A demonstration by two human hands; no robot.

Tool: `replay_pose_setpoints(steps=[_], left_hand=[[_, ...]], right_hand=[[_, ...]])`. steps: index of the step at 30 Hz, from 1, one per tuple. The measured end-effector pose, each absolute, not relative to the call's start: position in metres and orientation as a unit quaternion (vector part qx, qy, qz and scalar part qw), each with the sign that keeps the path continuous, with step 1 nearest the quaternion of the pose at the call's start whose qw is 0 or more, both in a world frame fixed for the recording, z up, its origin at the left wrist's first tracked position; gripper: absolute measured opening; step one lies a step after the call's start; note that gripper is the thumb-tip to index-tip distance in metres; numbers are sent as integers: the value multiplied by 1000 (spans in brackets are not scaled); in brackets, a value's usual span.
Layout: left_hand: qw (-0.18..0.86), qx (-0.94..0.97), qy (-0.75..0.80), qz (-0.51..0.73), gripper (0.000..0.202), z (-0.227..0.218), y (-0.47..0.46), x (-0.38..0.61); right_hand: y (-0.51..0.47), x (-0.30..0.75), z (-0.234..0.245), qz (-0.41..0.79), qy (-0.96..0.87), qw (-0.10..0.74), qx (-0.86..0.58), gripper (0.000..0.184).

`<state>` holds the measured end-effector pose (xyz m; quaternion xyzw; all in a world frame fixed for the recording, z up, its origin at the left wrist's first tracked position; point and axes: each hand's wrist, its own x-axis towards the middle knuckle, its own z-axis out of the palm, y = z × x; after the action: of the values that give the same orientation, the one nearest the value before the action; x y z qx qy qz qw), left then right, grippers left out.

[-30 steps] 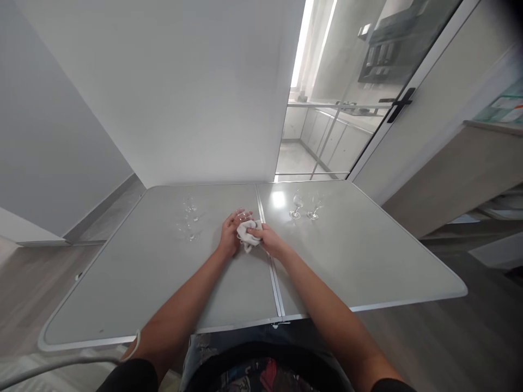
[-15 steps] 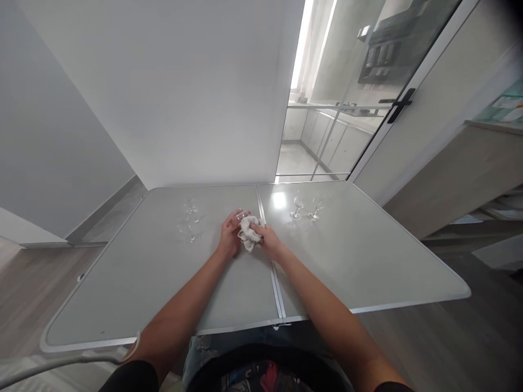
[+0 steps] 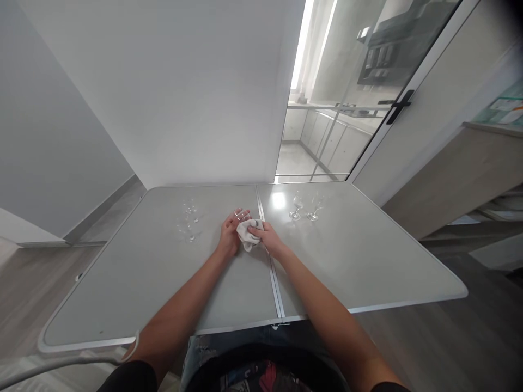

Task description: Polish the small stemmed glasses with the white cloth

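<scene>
My left hand (image 3: 229,233) is closed around a clear glass (image 3: 241,215), whose rounded bowl shows between the fingers. In my right hand (image 3: 266,236) is a crumpled white cloth (image 3: 248,236), pressed against the near side of that glass. The cloth hides the glass's lower part. Both hands are just above the middle of the grey table (image 3: 229,294), left of its centre seam.
Two stemmed glasses stand upright right of the seam, one here (image 3: 296,207) and another beside it (image 3: 315,208). More clear glasses (image 3: 190,220) are at the left, hard to make out. A white wall (image 3: 204,98) rises behind the table.
The white cloth has shifted slightly and lies flatter over the glass. My left hand stays in nearly the same place, and the other glasses have not moved.
</scene>
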<state>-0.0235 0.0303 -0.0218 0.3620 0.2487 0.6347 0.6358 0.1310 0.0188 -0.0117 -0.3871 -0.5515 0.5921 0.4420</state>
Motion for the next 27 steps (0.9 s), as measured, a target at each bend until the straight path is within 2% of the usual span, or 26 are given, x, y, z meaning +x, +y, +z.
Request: replay_pose_setpoints(steps=[2, 4, 9, 11, 15, 18, 22, 24, 27], left_hand=[[661, 364, 241, 611, 58, -21, 29, -24], [657, 370, 244, 610, 59, -20, 28, -23], [592, 372, 278, 659, 63, -24, 32, -20], [589, 379, 281, 656, 65, -27, 35, -19], [595, 393, 290, 639, 61, -31, 38, -19], [590, 396, 283, 644, 59, -30, 38, -20], [573, 382, 254, 679, 59, -25, 34, -21], [564, 380, 234, 695, 60, -22, 33, -21], [542, 397, 233, 703, 63, -19, 32, -20]], right_hand=[[21, 134, -13, 698, -488, 404, -334, 36], [22, 136, -15, 696, -503, 393, -329, 38], [21, 136, -17, 368, -680, 442, -455, 31], [21, 135, -18, 313, -704, 439, -463, 32], [27, 135, -24, 383, -681, 459, -424, 24], [36, 138, -27, 468, -547, 546, -428, 29], [41, 145, -26, 369, -376, 702, -478, 38], [39, 144, -26, 368, -353, 717, -476, 38], [36, 136, -26, 512, -323, 679, -416, 34]])
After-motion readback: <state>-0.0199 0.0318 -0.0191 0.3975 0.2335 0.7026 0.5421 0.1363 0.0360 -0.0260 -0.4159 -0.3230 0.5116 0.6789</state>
